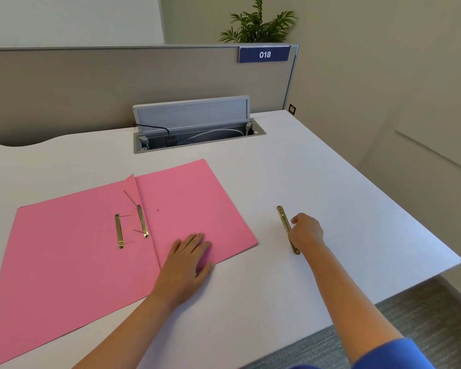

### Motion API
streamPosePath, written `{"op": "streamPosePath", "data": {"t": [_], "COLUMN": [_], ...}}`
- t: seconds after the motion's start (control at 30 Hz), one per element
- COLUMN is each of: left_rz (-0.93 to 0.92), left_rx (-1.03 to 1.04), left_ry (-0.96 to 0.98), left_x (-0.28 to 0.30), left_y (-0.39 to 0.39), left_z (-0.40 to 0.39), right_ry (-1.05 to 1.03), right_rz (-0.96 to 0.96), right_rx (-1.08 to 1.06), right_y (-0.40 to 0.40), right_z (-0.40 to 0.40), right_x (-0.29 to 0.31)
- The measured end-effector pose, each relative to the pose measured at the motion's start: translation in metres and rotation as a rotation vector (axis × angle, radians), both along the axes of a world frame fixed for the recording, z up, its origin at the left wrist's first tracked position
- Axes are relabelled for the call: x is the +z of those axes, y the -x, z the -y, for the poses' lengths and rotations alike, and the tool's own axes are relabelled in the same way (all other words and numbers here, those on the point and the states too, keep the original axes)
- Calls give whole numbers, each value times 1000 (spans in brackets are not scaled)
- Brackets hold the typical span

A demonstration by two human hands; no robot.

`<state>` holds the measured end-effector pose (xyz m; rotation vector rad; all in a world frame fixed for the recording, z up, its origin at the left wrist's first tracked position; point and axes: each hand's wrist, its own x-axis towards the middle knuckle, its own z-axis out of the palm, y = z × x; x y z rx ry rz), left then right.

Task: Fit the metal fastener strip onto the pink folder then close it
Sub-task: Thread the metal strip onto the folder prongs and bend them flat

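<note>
A: How are the hands seen from the head camera?

B: The left hand [189,255] is laid flat, fingers spread, on the open pink folder [96,243]. The metal fastener strip [284,221], on the worktop [330,195], is touched by the curled right hand [307,230]; a firm grip cannot be told.

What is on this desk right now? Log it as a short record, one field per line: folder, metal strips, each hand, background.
folder: pink folder, open flat on the white desk
strips on folder: two brass strips beside the fold
loose strip: brass fastener strip on the desk, right of the folder
left hand: flat on the folder's right leaf
right hand: over the loose strip, grip unclear
background: open cable box, sign 018
</note>
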<state>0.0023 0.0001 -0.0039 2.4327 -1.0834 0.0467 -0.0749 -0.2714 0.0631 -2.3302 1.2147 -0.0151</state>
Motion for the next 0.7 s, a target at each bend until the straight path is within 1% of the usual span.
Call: {"op": "streamPosePath", "data": {"t": [0.2,0.3,0.4,0.5,0.6,0.7], "left_rz": [-7,-5,-3,-9,-14,-13], "left_rx": [5,10,12,13,14,14], "left_ry": [-8,-3,0,-5,0,7], "left_x": [1,1,0,0,0,0], "left_y": [0,0,0,0,0,0], "left_z": [0,0,0,0,0,0], "right_ry": [-12,24,-7,-67,-83,-75], "right_rz": [-50,-65,-13,111,198,108], "right_rx": [-8,46,130,184,113,74], "right_y": [4,3,-1,-1,5,10], "right_z": [-3,-8,-16,-19,-14,-8], "right_x": [3,2,-2,-5,-3,2]}}
